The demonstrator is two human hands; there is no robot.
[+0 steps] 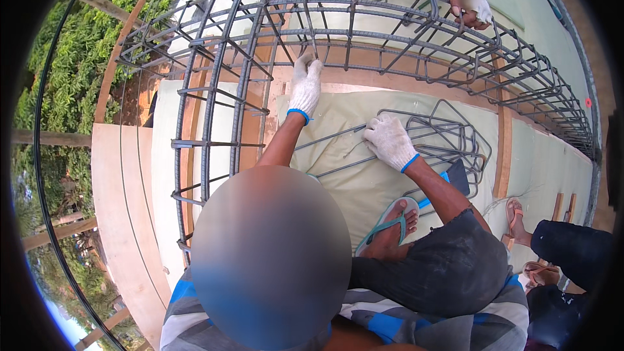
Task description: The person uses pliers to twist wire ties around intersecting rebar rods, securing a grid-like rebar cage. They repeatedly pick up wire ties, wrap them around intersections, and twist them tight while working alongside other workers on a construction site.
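My left hand (305, 88), in a white knitted glove with a blue cuff, reaches up to the lower bar of a long rebar cage (351, 26). Its fingers are pinched together beside a steel stirrup; what lies between them is too small to make out. My right hand (390, 142), gloved alike, is lower and to the right, above a pale green sheet (344, 110). Its fingers are curled in, and a thin wire (354, 149) shows near them. Loose bent stirrups (478, 153) lie in a pile beside the right hand.
Another person's gloved hand (469, 1) touches the cage at the upper right. A second cage section (211, 91) rises along the left. Wooden battens (504, 149) cross the sheet. Someone's sandalled foot (515, 220) is at the right. Plywood (123, 195) and trees border the left.
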